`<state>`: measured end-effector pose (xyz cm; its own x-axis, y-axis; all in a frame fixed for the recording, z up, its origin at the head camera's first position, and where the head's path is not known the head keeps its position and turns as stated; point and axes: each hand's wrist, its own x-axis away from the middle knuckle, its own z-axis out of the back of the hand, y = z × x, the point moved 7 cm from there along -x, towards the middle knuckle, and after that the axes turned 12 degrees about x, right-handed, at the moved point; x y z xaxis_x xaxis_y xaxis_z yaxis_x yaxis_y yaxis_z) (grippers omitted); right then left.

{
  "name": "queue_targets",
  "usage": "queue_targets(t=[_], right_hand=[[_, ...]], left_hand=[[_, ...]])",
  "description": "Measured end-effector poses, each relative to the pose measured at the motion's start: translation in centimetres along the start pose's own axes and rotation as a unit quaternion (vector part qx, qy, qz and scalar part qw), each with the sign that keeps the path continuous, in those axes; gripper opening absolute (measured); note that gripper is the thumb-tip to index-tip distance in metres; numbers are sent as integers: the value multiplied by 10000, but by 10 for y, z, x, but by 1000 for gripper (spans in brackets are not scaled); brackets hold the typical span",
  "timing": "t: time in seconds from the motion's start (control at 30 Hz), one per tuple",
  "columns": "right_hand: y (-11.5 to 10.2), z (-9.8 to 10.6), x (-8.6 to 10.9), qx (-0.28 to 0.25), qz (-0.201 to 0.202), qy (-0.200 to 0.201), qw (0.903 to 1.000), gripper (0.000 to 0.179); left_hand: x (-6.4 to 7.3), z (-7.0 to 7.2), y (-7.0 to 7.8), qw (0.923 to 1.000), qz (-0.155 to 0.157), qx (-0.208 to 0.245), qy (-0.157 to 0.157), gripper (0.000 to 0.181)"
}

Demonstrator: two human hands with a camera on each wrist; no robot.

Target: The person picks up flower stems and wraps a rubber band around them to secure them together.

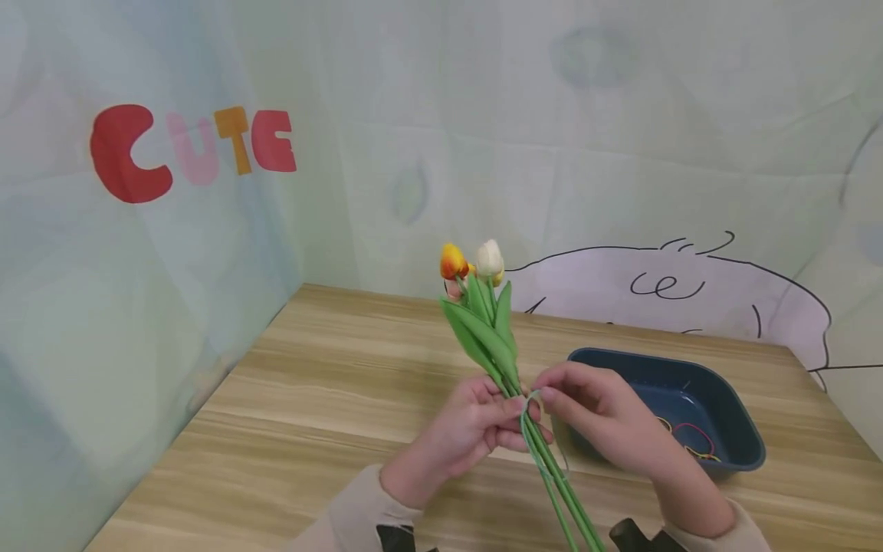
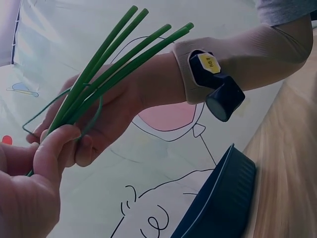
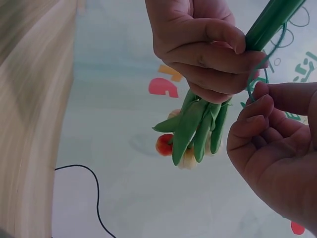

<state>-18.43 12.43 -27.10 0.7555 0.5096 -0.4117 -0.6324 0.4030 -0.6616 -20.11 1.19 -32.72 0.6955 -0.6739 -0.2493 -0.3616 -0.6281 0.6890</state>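
Clock by head view, 12 at top. Held up over the wooden tabletop (image 1: 310, 383), near centre: a bunch of tulips (image 1: 500, 356). Long axis slanting from 11 o'clock to 5 o'clock. At the 11 end, a white bloom (image 1: 490, 259) and an orange-yellow bloom (image 1: 452, 262); at the 5 end, bare stems (image 1: 568, 491) running out of frame toward the body. Several cut ends (image 2: 144, 12) visible in the left wrist view, slightly fanned.

Left hand (image 1: 472, 425) in from 8 o'clock, fingers and thumb curled round the stems just below the green leaves (image 1: 476, 327). Nearer of the two: in direct contact with the bunch.

Right hand (image 1: 614, 414) at 3 o'clock from that grip, just beside the stems, not wrapped round them. Thumb and fingertips narrow, pinching a thin green band (image 3: 249, 84).

Key relation: band right at the left fingers, crossing the stems, slack trailing toward 5 o'clock alongside. In the left wrist view, strands to both sides of the stems; full turn round every stem not clear.

Partly behind right hand, at 3 o'clock: dark blue bin (image 1: 731, 414), with a red band (image 1: 704, 435) inside.
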Motion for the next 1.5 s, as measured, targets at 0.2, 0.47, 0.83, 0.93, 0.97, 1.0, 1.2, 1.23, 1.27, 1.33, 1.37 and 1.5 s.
queue_targets(t=[0.2, 0.47, 0.83, 0.93, 0.97, 1.0, 1.2, 1.23, 1.27, 1.33, 1.37, 1.5], right_hand=[[5, 0, -2, 46, -233, 72, 9997, 13], [15, 5, -3, 223, -467, 317, 9982, 11], [19, 11, -4, 330, -743, 443, 9957, 13], [22, 15, -2, 287, -884, 424, 9948, 13], [22, 18, -1, 273, -898, 441, 9946, 12], [22, 21, 1, 233, -882, 464, 9948, 12], [16, 44, 14, -255, -303, 627, 9972, 22], [16, 47, 17, -314, -206, 634, 9973, 24], [16, 49, 19, -372, -100, 632, 9973, 27], [17, 52, 25, -543, 195, 638, 9963, 29], [17, 52, 27, -660, 426, 614, 9950, 30], [17, 45, 34, -1036, 1236, 419, 9860, 31]], left_hand=[[0, -2, -6, 9999, 120, 32, -41, 12], [-1, -6, -11, 9995, 149, 27, -271, 9], [0, -7, -16, 9986, 434, -10, -314, 10], [0, -7, -15, 9981, 488, -33, -377, 11], [0, -7, -14, 9981, 485, -62, -365, 12], [0, -6, -12, 9983, 460, -104, -357, 12], [3, -7, 8, 9980, 23, -94, -626, 15], [4, -7, 12, 9974, -62, -38, -712, 15], [4, -7, 17, 9968, -145, 12, -785, 14], [6, -6, 25, 9957, -291, 110, -874, 9], [7, -5, 29, 9951, -361, 168, -902, 6], [10, -5, 43, 9907, -589, 613, -1059, 5]])
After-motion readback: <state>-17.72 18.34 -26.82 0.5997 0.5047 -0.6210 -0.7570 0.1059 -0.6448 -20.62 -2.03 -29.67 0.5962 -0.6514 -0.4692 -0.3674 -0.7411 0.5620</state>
